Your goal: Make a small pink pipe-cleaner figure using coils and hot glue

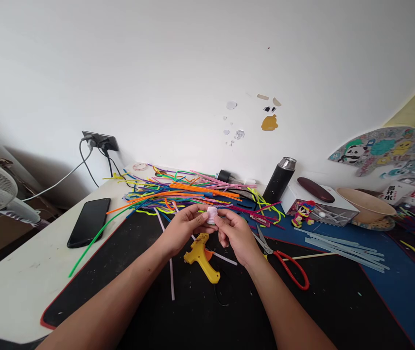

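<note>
Between the fingertips of both hands is a small pale pink-and-white fuzzy piece, which looks like coiled pipe cleaner. My left hand pinches it from the left, and my right hand grips its right side; the fingers partly cover it. Just below the hands, a yellow glue gun lies on the black mat. Pale lilac pipe cleaners rest beside the glue gun. To the right of my right hand, red-handled scissors lie with their blades apart.
Behind the hands spreads a heap of colourful pipe cleaners. A black phone lies at left. On the right are a black thermos, a small figure, a tissue box, a bowl and translucent glue sticks.
</note>
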`<state>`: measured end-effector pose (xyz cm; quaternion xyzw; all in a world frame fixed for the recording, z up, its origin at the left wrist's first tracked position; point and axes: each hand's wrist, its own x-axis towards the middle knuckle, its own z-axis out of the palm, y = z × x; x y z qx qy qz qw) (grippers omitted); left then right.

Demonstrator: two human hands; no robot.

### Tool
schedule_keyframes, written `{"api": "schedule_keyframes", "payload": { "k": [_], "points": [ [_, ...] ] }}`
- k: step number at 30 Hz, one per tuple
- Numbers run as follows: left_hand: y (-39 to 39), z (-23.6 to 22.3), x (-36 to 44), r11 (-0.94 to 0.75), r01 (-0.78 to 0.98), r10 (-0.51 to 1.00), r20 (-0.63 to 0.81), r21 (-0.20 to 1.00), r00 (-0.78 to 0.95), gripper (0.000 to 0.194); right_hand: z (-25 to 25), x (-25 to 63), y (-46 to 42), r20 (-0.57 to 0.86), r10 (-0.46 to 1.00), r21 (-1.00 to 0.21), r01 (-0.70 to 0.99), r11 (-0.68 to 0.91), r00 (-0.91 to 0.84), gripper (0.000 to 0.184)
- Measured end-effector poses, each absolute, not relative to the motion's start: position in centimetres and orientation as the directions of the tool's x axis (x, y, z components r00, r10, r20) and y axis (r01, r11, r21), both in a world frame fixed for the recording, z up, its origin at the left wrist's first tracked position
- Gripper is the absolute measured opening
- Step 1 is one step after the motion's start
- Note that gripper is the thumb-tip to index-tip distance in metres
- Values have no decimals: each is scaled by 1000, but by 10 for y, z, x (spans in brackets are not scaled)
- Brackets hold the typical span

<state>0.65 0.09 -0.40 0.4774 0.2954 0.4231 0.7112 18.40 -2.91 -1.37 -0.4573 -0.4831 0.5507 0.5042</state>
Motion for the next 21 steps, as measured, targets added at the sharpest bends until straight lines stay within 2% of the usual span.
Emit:
{"api": "schedule_keyframes", "payload": {
  "k": [6, 15, 21],
  "points": [
    [-2, -1, 9, 89, -259, 897, 36, 962, 441, 45, -13, 183, -30, -19, 996, -1000, 3, -19, -91, 48],
    [0, -2, 7, 128, -280, 898, 9, 951, 440, 44, -10, 184, -32, -13, 998, -998, -59, -16, -60, 44],
    [2, -2, 4, 115, -303, 914, 19, 946, 406, 41, -4, 185, -31, -27, 999, -990, -137, -21, 39, 47]
  ]
}}
